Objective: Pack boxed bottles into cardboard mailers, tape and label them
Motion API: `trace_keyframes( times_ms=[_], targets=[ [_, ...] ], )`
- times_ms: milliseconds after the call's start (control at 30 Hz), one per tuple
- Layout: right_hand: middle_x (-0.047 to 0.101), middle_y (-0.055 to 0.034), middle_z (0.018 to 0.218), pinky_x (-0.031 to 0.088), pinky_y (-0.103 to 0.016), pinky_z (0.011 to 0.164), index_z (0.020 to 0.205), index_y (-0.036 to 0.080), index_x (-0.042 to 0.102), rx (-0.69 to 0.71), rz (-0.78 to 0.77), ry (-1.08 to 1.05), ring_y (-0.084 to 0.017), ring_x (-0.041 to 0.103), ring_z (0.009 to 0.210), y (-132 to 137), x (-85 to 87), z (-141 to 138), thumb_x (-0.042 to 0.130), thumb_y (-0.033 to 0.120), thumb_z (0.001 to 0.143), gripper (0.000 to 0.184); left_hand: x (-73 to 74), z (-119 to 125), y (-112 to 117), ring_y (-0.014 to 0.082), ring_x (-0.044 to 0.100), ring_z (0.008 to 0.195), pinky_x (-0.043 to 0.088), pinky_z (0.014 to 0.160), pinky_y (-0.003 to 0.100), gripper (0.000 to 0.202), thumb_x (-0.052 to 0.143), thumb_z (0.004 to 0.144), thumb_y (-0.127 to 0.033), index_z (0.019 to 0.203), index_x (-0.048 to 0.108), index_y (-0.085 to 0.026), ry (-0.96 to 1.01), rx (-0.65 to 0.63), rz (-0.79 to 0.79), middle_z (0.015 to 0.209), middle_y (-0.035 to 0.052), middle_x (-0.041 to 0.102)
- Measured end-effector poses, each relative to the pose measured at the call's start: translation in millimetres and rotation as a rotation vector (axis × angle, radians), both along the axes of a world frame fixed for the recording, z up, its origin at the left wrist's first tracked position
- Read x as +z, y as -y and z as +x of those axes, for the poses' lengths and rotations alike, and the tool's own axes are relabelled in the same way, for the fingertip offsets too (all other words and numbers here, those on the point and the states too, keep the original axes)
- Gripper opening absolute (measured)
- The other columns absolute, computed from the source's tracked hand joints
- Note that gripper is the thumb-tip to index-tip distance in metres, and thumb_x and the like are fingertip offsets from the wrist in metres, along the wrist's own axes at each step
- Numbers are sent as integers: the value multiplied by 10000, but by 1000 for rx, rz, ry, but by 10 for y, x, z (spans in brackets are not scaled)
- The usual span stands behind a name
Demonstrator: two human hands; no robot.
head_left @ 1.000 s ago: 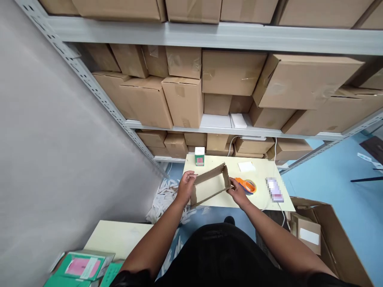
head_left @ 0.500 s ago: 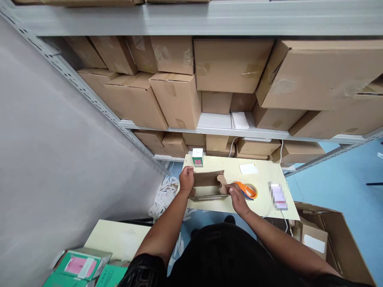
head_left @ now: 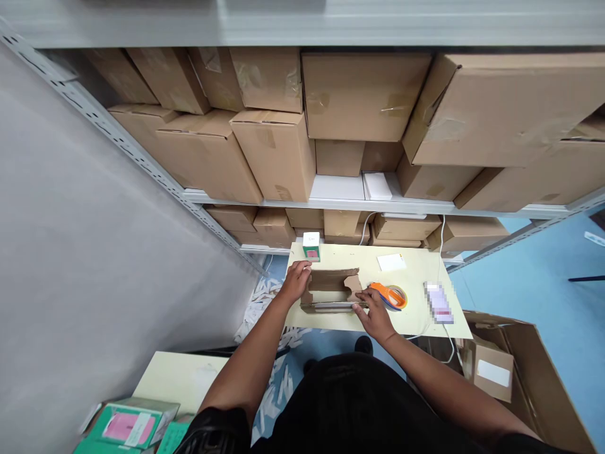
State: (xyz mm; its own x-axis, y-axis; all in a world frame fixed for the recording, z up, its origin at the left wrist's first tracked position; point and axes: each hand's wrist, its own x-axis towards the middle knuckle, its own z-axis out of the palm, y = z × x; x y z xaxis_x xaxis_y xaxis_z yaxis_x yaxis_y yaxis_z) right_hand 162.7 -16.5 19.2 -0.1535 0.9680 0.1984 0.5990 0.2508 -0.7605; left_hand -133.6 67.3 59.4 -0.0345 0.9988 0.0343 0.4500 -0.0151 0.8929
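While left hand [head_left: 295, 282] and right hand [head_left: 377, 315] pinch a carton [head_left: 331, 279], shelves [head_left: 326, 203] overlook the pale table [head_left: 352, 257].

Tape disp. [head_left: 388, 295] on tbl [head_left: 411, 323], R of carton [head_left: 328, 307].

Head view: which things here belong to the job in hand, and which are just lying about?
In the job:
small open carton, between left hand and right hand
probably the orange tape dispenser

Seemingly just lying about:
green-and-white box
white card
pixelated device
scattered paper strips
stored cartons
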Motion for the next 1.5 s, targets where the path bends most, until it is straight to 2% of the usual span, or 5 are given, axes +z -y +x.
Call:
trace_keyframes(
  times_ms=[300,633,933,1167,1500],
  targets=[
    [550,-126,1165,527,-483,1014,1168,222,659,-46,2,7,-293,586,1147,137,2,-43,550,521,988,366,-202,-206,239,248,592,1208,536,972,369,743,695,742,-172,1460,518,-239,-8,-130,-135,1443,111,524],
    [543,-78,1018,528,-433,815,1120,203,506,-292,-49,-11,-244,561,867,-57,-191,-163,671,556,853,472,-158,-275,398,259,619,1255,453,1133,446,326,584,948,-455,993,781,-199,118,-204,-39,1305,110,687],
    [652,-95,1018,523,-397,843,1152,194,566,-188,-160,-89,-246,626,906,-30,-140,174,573,556,931,425,-355,78,554,250,551,1333,428,1163,458,146,537,967,-246,990,674,-202,-177,-63,197,1352,121,614],
    [700,-130,1099,492,-366,896,1037,184,672,-206,-237,263,-270,642,1030,-144,-185,570,472,367,947,285,-389,54,524,245,563,1302,443,1158,442,225,532,957,-220,1125,681,-207,-155,-68,193,1367,111,572],
    [669,-173,1269,398,-434,980,1208,197,677,-103,-482,879,-310,566,1227,-269,-741,982,514,322,954,327,-440,250,444,248,560,1290,466,1120,458,257,474,945,-130,1021,708,-205,-162,49,194,1317,112,566]
  ],
)
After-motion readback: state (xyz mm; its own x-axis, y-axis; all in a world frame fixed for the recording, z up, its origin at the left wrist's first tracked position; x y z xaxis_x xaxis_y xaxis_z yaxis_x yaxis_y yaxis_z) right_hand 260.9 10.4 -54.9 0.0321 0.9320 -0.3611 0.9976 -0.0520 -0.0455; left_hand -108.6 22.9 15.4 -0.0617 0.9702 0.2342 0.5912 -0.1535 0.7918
